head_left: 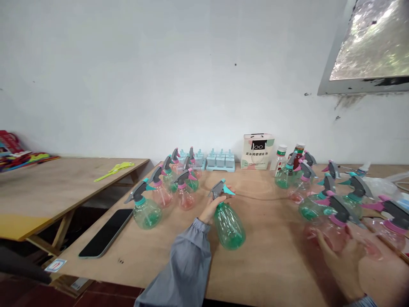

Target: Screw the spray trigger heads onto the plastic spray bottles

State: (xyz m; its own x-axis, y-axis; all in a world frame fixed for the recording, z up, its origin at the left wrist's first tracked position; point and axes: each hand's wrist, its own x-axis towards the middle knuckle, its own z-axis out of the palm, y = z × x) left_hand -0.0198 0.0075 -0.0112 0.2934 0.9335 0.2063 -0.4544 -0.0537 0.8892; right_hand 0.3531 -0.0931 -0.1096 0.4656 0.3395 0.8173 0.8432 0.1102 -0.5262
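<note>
My left hand (213,209), in a grey sleeve, is closed round the neck of a green spray bottle (228,226) with a grey and teal trigger head; the bottle leans tilted over the middle of the wooden table (275,268). My right hand (343,260) wraps the side of a pink spray bottle (332,232) with a grey head at the right. Around it stand several more green and pink spray bottles (311,207). Another cluster of spray bottles (174,185) stands to the left of my left hand.
A black phone (107,232) lies near the table's left edge. At the back stand light blue moulds (220,161), a small printed box (257,152) and two small bottles (280,158). A second wooden table (47,187) with a yellow-green item lies to the left.
</note>
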